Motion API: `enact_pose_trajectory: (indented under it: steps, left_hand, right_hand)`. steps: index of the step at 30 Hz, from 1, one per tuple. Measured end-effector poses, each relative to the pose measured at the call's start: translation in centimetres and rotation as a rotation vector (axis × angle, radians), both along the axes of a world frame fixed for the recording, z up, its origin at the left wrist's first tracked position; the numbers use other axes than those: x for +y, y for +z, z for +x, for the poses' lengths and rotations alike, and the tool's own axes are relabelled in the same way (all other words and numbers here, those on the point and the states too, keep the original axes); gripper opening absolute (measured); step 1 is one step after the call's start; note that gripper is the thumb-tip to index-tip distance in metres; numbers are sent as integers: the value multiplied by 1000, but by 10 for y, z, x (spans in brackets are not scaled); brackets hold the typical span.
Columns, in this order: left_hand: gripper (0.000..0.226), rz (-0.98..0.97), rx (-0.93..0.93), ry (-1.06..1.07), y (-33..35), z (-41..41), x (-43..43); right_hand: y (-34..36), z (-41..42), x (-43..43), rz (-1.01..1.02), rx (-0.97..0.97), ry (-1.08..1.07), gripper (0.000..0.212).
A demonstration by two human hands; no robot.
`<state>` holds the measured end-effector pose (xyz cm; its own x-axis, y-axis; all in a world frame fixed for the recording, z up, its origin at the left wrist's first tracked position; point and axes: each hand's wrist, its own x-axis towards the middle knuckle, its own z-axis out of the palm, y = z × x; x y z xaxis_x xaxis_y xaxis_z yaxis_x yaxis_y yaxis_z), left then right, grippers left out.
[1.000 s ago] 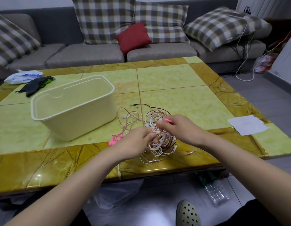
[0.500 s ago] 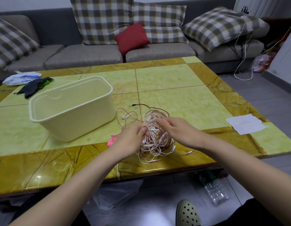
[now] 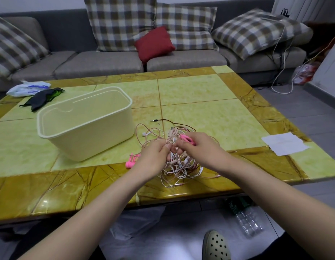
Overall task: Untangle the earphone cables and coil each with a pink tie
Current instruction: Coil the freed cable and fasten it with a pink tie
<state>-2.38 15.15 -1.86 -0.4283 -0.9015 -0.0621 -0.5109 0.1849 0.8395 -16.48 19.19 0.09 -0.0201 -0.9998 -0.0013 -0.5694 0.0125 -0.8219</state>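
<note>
At the near edge of the worktop [image 3: 69, 190], the left hand [image 3: 153, 159] is pinching a few pale strands atop the tangle of earphone cables [image 3: 178, 168], while the right hand [image 3: 202, 150] is curling its fingers [image 3: 179, 147] onto the same strands with a pink tie [image 3: 188, 139] tucked under them. Judging by the knotting, the person is better off feeding one cable out from a free end than tugging; spare pink ties [image 3: 132, 160] are lying just left, and farther back a dark plug [image 3: 154, 120] is trailing loose near the cream tub [image 3: 84, 124].
</note>
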Motion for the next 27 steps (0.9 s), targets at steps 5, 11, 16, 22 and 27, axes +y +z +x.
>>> enact_pose_trajectory:
  steps: [5, 11, 16, 22, 27]
  left_hand:
    - [32, 66, 45, -92, 3, -4, 7]
    - [29, 93, -43, -142, 3, -3, 9]
    - [31, 42, -285, -135, 2, 2, 6]
    - [27, -47, -465, -201, 4, -2, 4]
    - [27, -113, -531, -212, 5, -8, 8]
  right_hand:
    - [4, 5, 0, 41, -310, -51, 31]
    - [0, 4, 3, 95, -397, -36, 30]
    - [-4, -7, 5, 79, -116, -122, 10]
    - [-3, -9, 7, -307, 423, 132, 34]
    - [-9, -5, 7, -152, 658, 256, 29]
